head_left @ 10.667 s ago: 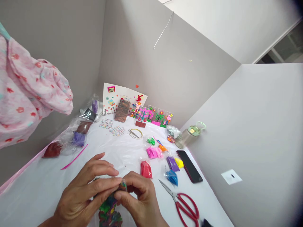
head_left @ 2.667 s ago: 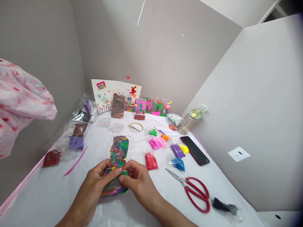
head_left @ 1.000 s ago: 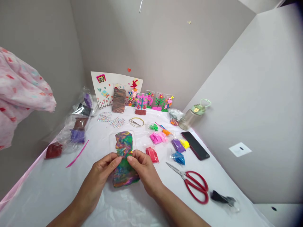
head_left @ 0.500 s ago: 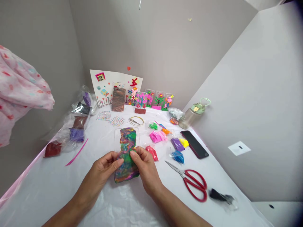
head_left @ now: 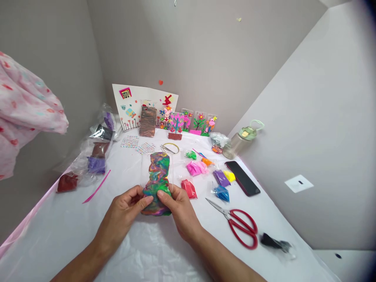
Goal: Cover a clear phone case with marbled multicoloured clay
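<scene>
Marbled multicolored modeling clay point(head_left: 159, 172) lies along a clear phone case point(head_left: 145, 168), whose see-through edges show beside the clay's upper part. My left hand point(head_left: 126, 209) grips the lower left side, thumb on the front and fingers curled at the edge. On the lower right, my right hand point(head_left: 180, 207) pinches the case with its thumb pressed on the clay. The fingers behind the case are hidden. To the right of the case is a bag of red clay point(head_left: 188, 188).
Red-handled scissors point(head_left: 239, 225), a black phone point(head_left: 243, 178) and small clay bags such as a pink one point(head_left: 196, 168) lie to the right. A bottle point(head_left: 239, 141) and decorated cases point(head_left: 198, 123) stand behind. Bagged clay point(head_left: 96, 164) and a pink strip point(head_left: 98, 188) lie left.
The lower end of the clay-covered case has tipped up slightly, so its bottom edge sits higher between my hands. Both hands keep their hold. The whole view has shifted a little.
</scene>
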Demonstrator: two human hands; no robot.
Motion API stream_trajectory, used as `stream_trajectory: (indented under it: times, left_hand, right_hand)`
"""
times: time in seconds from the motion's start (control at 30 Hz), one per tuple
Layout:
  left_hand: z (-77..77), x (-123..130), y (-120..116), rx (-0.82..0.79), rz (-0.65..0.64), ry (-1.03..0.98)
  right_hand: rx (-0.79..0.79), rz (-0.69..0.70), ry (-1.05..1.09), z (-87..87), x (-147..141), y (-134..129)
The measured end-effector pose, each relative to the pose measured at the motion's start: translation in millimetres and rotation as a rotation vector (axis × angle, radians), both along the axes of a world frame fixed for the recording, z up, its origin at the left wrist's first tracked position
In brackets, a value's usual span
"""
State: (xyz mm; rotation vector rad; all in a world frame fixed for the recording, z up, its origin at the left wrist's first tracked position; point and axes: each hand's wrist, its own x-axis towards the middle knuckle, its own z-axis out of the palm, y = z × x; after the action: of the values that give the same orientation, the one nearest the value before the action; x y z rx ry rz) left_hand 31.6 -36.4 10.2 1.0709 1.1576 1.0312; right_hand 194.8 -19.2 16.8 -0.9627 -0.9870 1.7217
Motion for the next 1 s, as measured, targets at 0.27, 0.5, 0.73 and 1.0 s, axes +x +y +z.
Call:
stream_trajectory:
  times: [0.27,0.5,0.73,1.0]
  left_hand:
    - [3.4,1,2,-0.034,-0.033,-0.045]
    - [1.5,-3,2,0.001,-0.025,0.044]
    - [5.6,-5,5,0.001,-0.044,-0.005]
    - [7.8,-8,4,-0.025,-0.075,0.004]
  right_hand:
    - [-0.032,-0.045,0.060,0.5,-3,-2]
    - [-0.006,-0.033,0.055,-0.6,-5,-3]
    - [-0.013,-0.064,0.076,0.3,-1,0]
    - [-0.023,-0.074,0.071,1.8,-1,0]
